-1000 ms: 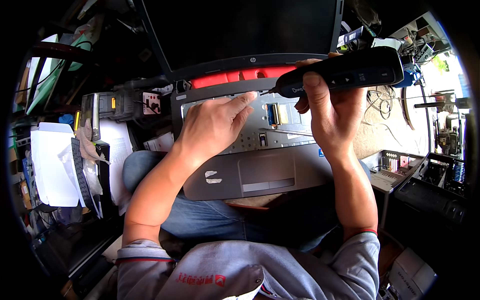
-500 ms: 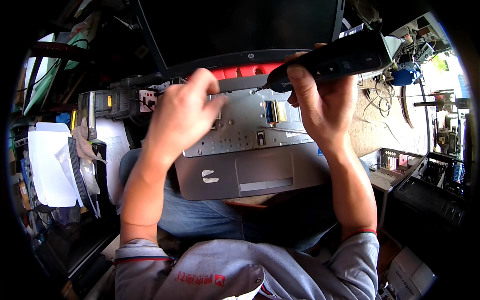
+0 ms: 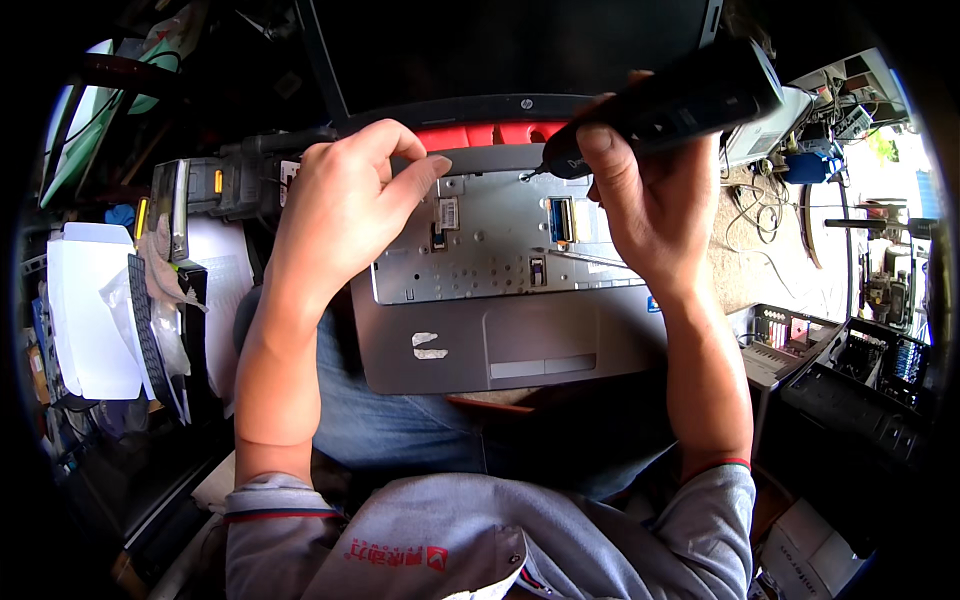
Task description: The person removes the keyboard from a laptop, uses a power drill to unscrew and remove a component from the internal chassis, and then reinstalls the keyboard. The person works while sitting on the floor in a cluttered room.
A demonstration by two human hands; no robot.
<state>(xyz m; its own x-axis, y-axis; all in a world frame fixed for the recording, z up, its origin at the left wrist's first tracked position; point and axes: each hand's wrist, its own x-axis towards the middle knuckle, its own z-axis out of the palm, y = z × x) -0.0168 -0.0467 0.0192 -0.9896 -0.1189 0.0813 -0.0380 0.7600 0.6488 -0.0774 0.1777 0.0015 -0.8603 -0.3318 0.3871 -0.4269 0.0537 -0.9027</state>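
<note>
The laptop (image 3: 500, 340) has a matt grey plastic palm rest with a smooth touchpad, and its opened keyboard bay shows bare, dull silver sheet metal (image 3: 500, 250) punched with small holes. Its screen (image 3: 500, 45) is dark and glossy. The electric screwdriver (image 3: 665, 105) has a matt black plastic body with a thin metal bit. White paper sheets (image 3: 85, 300) look smooth. The jeans (image 3: 390, 430) are blue denim cloth, the sleeves (image 3: 400, 540) soft grey fabric.

A grey laptop (image 3: 500, 340) lies open with its keyboard removed, bare metal tray exposed, touchpad toward 6 o'clock. A black electric screwdriver (image 3: 670, 105) slants from 2 o'clock, tip on the tray's top edge.
</note>
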